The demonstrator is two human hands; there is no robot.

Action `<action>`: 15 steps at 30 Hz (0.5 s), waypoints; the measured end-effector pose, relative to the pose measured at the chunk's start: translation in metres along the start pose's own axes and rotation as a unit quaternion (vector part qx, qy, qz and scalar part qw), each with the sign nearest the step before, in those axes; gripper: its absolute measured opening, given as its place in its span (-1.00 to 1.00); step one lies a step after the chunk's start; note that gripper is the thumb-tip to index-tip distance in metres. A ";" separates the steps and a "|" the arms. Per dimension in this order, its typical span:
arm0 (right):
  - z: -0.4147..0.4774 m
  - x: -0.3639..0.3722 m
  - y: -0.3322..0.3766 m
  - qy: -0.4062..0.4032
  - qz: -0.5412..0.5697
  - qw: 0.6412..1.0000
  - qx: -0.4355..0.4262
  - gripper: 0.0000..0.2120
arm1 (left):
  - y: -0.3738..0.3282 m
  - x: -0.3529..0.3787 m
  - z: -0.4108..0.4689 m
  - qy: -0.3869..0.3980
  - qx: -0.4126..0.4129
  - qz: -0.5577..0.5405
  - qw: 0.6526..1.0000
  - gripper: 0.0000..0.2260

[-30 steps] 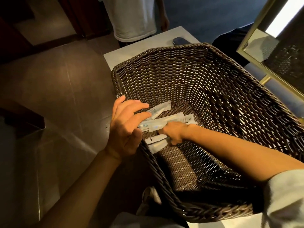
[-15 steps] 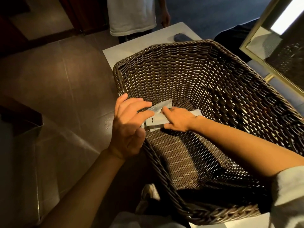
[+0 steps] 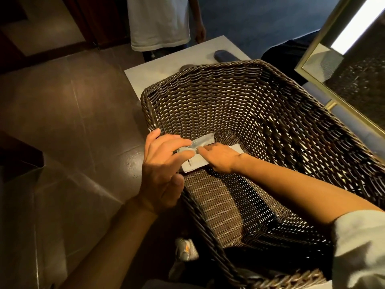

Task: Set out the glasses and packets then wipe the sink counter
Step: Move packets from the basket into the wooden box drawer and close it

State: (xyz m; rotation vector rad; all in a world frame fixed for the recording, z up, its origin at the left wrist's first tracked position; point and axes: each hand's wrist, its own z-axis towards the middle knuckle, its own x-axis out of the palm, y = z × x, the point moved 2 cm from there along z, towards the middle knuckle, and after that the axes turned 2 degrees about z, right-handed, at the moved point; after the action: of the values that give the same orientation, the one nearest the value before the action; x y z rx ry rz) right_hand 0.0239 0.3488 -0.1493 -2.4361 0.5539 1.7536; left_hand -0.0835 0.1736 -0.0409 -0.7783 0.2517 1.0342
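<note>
A large dark wicker basket (image 3: pixel 270 122) fills the middle of the head view, tilted toward me. Pale plastic packets (image 3: pixel 203 141) lie bunched at its near left inner corner. My left hand (image 3: pixel 162 170) reaches over the basket's left rim, fingers curled around the left ends of the packets. Inside the basket, my right hand (image 3: pixel 220 157) presses on the same bunch from the right, fingers pinching it. No glasses are in view.
The basket rests on a white counter (image 3: pixel 158 67) with a dark rounded object (image 3: pixel 226 55) behind it. A person in a white shirt (image 3: pixel 158 19) stands past the counter. A gold-framed mirror (image 3: pixel 312 67) is at the right. Brown tiled floor lies to the left.
My right hand slid from the basket floor up to the left corner and gathered the scattered packets into one bunch against my left hand. The view shifted slightly.
</note>
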 end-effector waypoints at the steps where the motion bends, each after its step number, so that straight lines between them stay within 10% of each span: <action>1: 0.006 -0.001 0.005 -0.002 -0.002 1.000 -0.001 -0.46 | 0.000 0.000 0.001 0.000 -0.002 0.000 1.000 -0.31; 15: 0.020 -0.003 0.010 -0.046 -0.036 0.998 -0.013 -0.52 | -0.003 -0.001 0.002 -0.003 0.001 -0.013 1.000 -0.38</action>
State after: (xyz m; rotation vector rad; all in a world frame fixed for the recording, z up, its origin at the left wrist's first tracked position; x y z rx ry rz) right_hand 0.0022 0.3457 -0.1519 -2.3471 0.4310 1.8427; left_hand -0.0819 0.1731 -0.0377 -0.7754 0.2368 1.0125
